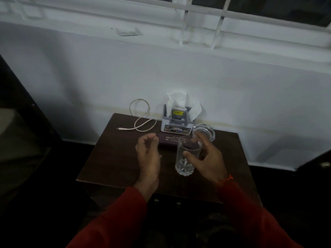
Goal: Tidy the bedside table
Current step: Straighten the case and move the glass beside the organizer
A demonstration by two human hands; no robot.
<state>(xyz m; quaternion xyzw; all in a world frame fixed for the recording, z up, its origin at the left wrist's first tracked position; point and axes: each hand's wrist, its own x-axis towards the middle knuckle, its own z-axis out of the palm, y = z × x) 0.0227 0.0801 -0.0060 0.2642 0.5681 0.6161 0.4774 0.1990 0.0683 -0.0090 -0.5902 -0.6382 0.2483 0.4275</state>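
Sleeves, red, led to 2 hands over the surface. Left hand hung empty, fingers loosely curled. Right hand cupped half-open around the upright glass, thumb touching. Beyond lay a case, ashtray, holder and cable.

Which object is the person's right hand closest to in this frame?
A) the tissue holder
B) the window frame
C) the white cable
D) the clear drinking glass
D: the right hand is curled around the upright clear drinking glass on the bedside table, thumb in front of it; whether it actually touches the glass cannot be told.
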